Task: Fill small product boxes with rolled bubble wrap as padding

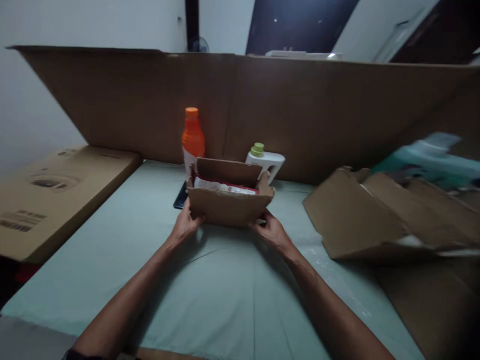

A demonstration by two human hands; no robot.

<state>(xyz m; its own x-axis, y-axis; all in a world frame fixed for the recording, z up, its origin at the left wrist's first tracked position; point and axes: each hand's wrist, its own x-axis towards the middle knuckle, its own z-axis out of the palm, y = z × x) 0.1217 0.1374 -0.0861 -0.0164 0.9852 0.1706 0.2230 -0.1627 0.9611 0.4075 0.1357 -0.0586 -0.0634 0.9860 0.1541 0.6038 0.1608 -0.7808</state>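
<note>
Between my two hands is a small open cardboard box [228, 206], its flaps raised. Inside it lies a red and white packet [225, 186], only partly visible. My left hand [186, 224] grips the box's lower left corner, thumb on the front face. At the lower right corner my right hand [273, 231] holds it the same way. Just behind the box stand an orange bottle [193, 137] with an orange cap and a white bottle [267, 162] with a green cap and a handle. A dark flat object [180, 196] shows partly at the box's left side.
A tall cardboard panel [300, 110] runs along the back of the pale green cloth [225, 290]. On the left lies a large flat carton [71, 190]. Opened cardboard boxes [360, 215] and a blurred teal bottle [423, 157] take up the right side.
</note>
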